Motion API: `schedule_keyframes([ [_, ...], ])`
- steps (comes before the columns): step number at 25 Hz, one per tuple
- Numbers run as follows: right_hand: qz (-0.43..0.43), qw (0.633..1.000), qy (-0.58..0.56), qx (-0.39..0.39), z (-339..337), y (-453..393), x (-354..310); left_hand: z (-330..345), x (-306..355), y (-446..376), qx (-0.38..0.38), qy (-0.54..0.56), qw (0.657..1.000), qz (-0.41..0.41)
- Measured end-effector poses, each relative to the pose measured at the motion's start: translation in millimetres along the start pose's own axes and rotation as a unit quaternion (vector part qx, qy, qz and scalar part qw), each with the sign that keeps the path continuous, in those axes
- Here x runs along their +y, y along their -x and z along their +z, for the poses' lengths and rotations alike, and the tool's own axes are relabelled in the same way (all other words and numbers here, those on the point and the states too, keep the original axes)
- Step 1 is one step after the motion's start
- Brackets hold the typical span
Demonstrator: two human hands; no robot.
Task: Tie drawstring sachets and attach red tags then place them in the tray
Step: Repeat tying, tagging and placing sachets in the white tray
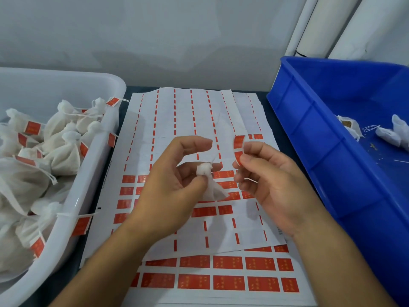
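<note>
Two raised hands [168, 182] [272, 180], pinching grips.

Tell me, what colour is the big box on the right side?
Blue. The box shows clearly in the head view.

We are looking down at a dark bench [269, 111] that is carrying three things side by side: a white tray [97, 165] on the left, a stack of label sheets [183, 120] in the middle, and a blue bin [314, 138] on the right.
</note>
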State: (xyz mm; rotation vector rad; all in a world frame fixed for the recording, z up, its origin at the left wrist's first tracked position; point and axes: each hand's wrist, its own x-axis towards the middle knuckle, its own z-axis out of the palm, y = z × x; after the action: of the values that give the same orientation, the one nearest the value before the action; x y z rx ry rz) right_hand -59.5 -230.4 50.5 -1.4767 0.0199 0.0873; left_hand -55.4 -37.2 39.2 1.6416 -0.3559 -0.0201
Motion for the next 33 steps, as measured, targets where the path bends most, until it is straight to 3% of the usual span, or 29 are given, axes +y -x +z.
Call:
schedule_keyframes([
  [8,0.017,0.992,0.101,-0.08,2,4,-4,-1,0,0,-0.013,0.001,1.0,-0.002],
  [16,-0.043,0.991,0.13,-0.01,7,4,0,0,3,3,-0.037,0.02,0.999,-0.017],
  [21,-0.001,0.999,0.006,0.033,6,4,-5,2,5,1,-0.029,-0.001,0.999,-0.021],
  [26,0.04,0.986,-0.161,0.01,6,6,-9,3,4,5,-0.073,0.001,0.997,-0.032],
  [33,0.098,0.962,-0.255,-0.009,0,9,-16,4,1,7,-0.103,-0.087,0.99,-0.034],
])
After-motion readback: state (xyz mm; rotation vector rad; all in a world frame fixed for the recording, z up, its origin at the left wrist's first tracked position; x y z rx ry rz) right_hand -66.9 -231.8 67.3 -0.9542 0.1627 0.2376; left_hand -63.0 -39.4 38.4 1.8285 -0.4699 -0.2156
